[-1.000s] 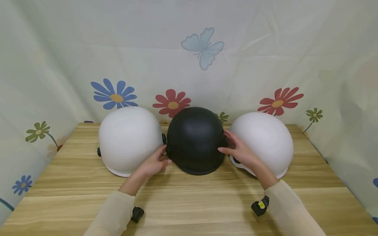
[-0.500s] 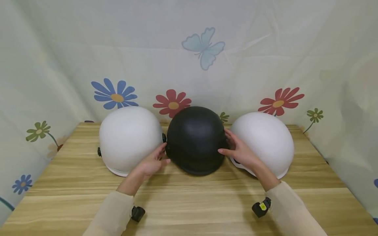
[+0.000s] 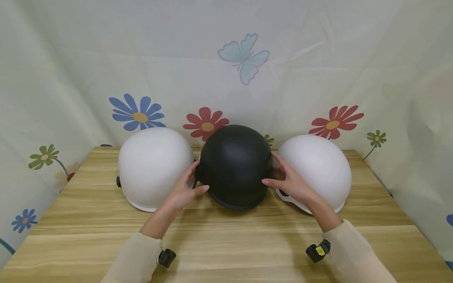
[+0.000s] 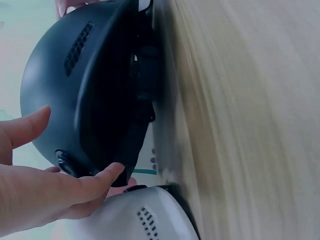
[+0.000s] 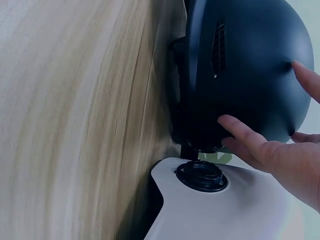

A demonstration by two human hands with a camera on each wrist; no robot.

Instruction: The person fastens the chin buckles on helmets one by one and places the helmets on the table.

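The left hand (image 3: 181, 193) grips the left side of the black helmet (image 3: 237, 165) near the centre of the frame: in the left wrist view its thumb lies against the outer shell while its fingers reach to the lower edge. The right hand (image 3: 294, 185) holds the opposite side, the right wrist view showing thumb and fingertips spread and pressed on the smooth shell. The helmet sits between the two hands, dome up, low over the wood-grained tabletop (image 3: 226, 247); whether its rim touches the wood all round cannot be told. A slotted vent (image 4: 78, 49) shows in its side in the left wrist view.

At centre left of the head view stands a larger white helmet (image 3: 153, 169), just beside the left hand. At centre right is another white helmet (image 3: 320, 171), partly behind the right hand; the right wrist view shows a round black knob (image 5: 201, 176) on its side. Pale sleeves (image 3: 132, 257) come in from the bottom edge, each with a small black device (image 3: 167, 258) at the cuff. Behind, a pale curtain (image 3: 170, 74) bears a blue butterfly (image 3: 244, 57) at upper centre and red and blue flowers (image 3: 139, 116) lower down.
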